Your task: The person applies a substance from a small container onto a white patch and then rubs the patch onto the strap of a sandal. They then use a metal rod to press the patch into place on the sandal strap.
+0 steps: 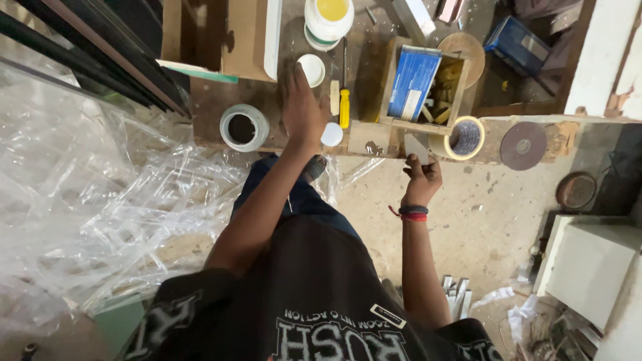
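On the workbench (pixel 214 110), the left hand (pixel 302 107) lies open and flat beside a yellow screwdriver (pixel 344 107), holding nothing; the right hand (pixel 422 179) grips a small grey piece (pixel 416 147).

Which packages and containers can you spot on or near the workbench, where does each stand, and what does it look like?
Blue flat box: propped in the wooden crate, pale label patch.
Dark blue box: top right, beyond the bench.
White tub: top centre, yellow contents, open.
White lid: by the left hand.
Grey tin: bench edge, round, dark inside.
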